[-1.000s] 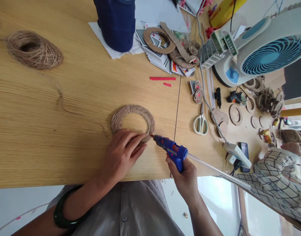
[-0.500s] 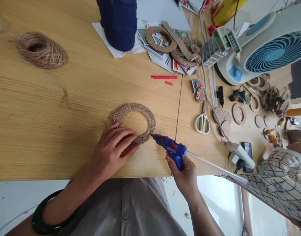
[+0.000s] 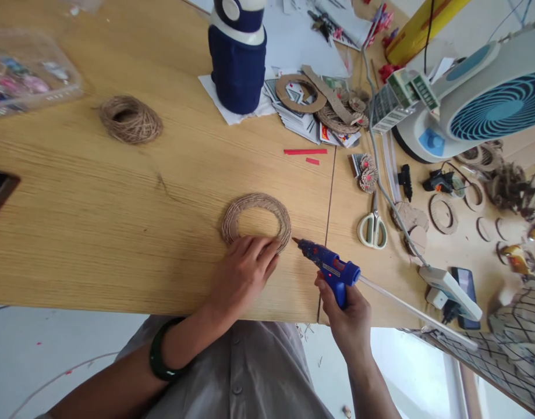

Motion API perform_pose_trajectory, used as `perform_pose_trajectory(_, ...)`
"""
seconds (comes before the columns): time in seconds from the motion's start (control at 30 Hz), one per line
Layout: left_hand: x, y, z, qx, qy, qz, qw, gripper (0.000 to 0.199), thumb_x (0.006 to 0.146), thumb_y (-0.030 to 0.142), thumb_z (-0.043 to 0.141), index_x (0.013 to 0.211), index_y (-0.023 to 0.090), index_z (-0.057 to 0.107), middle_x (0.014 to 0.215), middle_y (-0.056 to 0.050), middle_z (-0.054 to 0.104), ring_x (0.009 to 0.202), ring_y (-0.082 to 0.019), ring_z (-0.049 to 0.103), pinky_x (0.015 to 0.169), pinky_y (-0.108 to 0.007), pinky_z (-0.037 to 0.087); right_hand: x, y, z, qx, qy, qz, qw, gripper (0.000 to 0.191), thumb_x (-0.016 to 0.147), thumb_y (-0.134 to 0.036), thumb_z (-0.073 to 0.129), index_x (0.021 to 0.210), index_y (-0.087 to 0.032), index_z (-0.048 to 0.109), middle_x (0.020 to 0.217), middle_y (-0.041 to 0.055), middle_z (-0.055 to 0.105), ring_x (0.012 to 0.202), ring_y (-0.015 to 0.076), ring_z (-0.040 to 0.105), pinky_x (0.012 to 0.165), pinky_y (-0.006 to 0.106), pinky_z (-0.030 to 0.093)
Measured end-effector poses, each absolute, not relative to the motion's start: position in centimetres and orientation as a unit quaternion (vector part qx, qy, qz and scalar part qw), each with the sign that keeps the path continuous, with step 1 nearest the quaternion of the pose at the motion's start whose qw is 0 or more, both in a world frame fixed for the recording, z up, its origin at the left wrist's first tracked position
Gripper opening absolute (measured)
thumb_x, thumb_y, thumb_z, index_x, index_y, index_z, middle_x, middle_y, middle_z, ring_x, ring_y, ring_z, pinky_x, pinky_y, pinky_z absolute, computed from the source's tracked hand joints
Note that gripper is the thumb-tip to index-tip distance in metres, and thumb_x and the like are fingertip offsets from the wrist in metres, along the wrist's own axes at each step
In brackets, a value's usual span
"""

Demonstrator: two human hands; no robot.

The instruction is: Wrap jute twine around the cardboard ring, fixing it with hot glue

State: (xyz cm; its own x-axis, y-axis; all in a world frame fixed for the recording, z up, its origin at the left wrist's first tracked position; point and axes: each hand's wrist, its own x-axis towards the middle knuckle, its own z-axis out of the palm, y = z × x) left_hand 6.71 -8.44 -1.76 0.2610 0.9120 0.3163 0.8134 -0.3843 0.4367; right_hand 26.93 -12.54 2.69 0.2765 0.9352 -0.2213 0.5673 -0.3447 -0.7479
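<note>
**Two hands at the twine-wrapped ring: gluing stage**

Two hands work at the near edge of the table. My right hand is closed around the grip of the blue glue gun, a clear glue stick trailing from its back; the nozzle points left and sits just beside the ring's right rim, apparently not quite touching. My left hand lies flat and open, fingers spread, pressing down on the near arc of the twine-wrapped cardboard ring, which rests flat on the wood near the table's front edge. I judge the step to be fixing the twine to the ring with hot glue. The next move calls for bringing the nozzle onto the rim while my fingers stay clear of the hot tip. Farther right lie scissors. Beyond, a twine ball feeds a loose strand toward the ring; a blue bottle and a fan stand farthest off.
</note>
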Motion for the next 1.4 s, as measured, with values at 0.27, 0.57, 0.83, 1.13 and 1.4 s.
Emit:
perform_pose_trajectory(0.27, 3.4, -7.5, -0.6, 0.75, 0.545, 0.361, 0.102, 0.03, 0.091, 0.021, 0.066, 0.121, 0.021, 0.063, 0.115, -0.007, 0.068, 0.106, -0.023, 0.064, 0.096, -0.04, 0.053, 27.2, -12.5, 2.4, -0.748, -0.467, 0.357, 0.308, 0.036, 0.085, -0.049, 0.067, 0.094, -0.015, 0.074, 0.072, 0.0026, 0.068, 0.049, 0.0093, 0.041, 0.044, 0.024, 0.036)
perform_pose_trajectory(0.57, 1.6, -5.8, -0.1, 0.796, 0.499, 0.325, 0.104, 0.023, 0.091, 0.019, 0.065, 0.114, 0.019, 0.064, 0.113, -0.007, 0.067, 0.106, -0.024, 0.062, 0.097, -0.043, 0.053, 26.2, -11.8, 3.1, -0.731, -0.521, 0.343, 0.276, 0.029, 0.085, -0.042, 0.064, 0.08, -0.015, 0.071, 0.062, 0.0003, 0.06, 0.053, 0.0116, 0.045, 0.05, 0.024, 0.039)
perform_pose_trajectory(0.83, 4.3, -6.2, -1.4, 0.78, 0.526, 0.283, 0.188, 0.028, 0.086, 0.03, 0.072, 0.11, 0.017, 0.064, 0.11, -0.007, 0.064, 0.106, -0.026, 0.06, 0.097, -0.043, 0.052, 25.9, -11.2, 3.1, -0.74, -0.522, 0.339, 0.255, 0.027, 0.084, -0.042, 0.063, 0.081, -0.016, 0.071, 0.064, 0.002, 0.065, 0.056, 0.0143, 0.052, 0.052, 0.025, 0.043)
perform_pose_trajectory(1.13, 4.4, -6.2, -1.9, 0.768, 0.528, 0.305, 0.195, 0.021, 0.087, 0.031, 0.072, 0.101, 0.018, 0.062, 0.107, -0.006, 0.063, 0.103, -0.025, 0.06, 0.093, -0.042, 0.052, 26.0, -11.2, 3.2, -0.743, -0.545, 0.317, 0.226, 0.026, 0.087, -0.04, 0.062, 0.077, -0.017, 0.068, 0.062, 0.0009, 0.063, 0.056, 0.0143, 0.052, 0.053, 0.025, 0.042)
perform_pose_trajectory(1.4, 4.3, -6.3, -1.9, 0.772, 0.529, 0.292, 0.197, 0.021, 0.087, 0.029, 0.071, 0.103, 0.019, 0.061, 0.108, -0.007, 0.062, 0.104, -0.025, 0.059, 0.095, -0.042, 0.051, 25.8, -11.4, 4.0, -0.74, -0.573, 0.296, 0.192, 0.026, 0.088, -0.039, 0.06, 0.075, -0.017, 0.065, 0.06, -0.0006, 0.06, 0.054, 0.0129, 0.048, 0.052, 0.025, 0.04)
